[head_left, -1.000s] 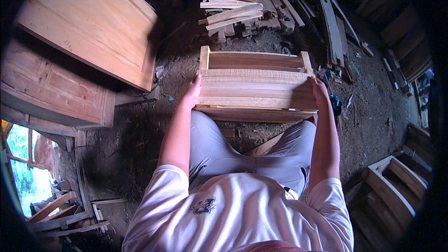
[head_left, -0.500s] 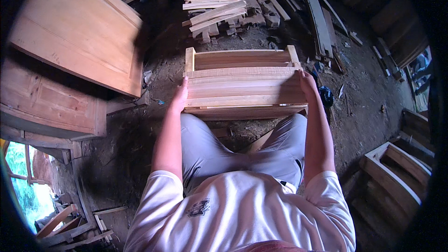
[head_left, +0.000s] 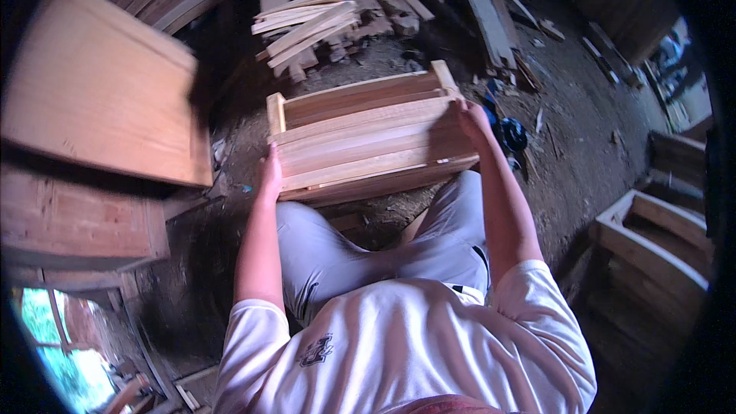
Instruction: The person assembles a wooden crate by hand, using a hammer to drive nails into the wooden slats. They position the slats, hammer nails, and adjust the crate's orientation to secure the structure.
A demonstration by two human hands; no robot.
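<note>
A pale wooden frame point(head_left: 368, 132) with slightly curved rails and short corner posts lies across the front of my knees, slanting up toward the right. Several boards sit side by side along its near part, and a gap opens behind them. My left hand point(head_left: 271, 175) grips its left end, fingers mostly hidden by the wood. At the right end my right hand point(head_left: 473, 119) closes round the edge near the corner post. The underside of the frame cannot be seen.
Thin wooden strips point(head_left: 310, 24) lie piled on planks beyond the frame. Large wooden panels point(head_left: 100, 84) stand at left. A dark bundle point(head_left: 511, 134) rests on the dirt floor beside my right hand. Another curved wooden frame point(head_left: 652, 241) is at right; a long board point(head_left: 484, 11) lies far right.
The frame now slants, its right end farther from me and its left end nearer, with both hands still on it. The whole view has also turned and shifted, the surroundings with it.
</note>
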